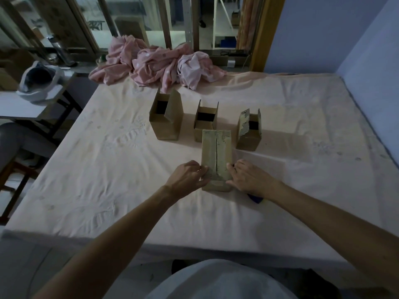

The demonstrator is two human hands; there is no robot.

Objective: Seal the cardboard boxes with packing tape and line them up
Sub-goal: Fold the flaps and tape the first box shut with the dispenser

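Head view: the left hand and right hand are pressing with flattened fingers, gripping nothing, on the near end of the closed cardboard box, which is lying mid-bedsheet. Flaps should be meeting along the centre seam while taping. Behind it are standing the tall open box at 11 o'clock, the middle open box at 12 and the printed open box at 1. Their interiors are showing dark, so I cannot tell the contents.

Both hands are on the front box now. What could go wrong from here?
1. The front box shows a dark slit along its seam; if the left hand or right hand lifts, the flaps may spring apart.
2. The middle open box stands close behind it; a forward push could knock that over.
3. The wrinkled sheet looks soft, so the box may tilt.
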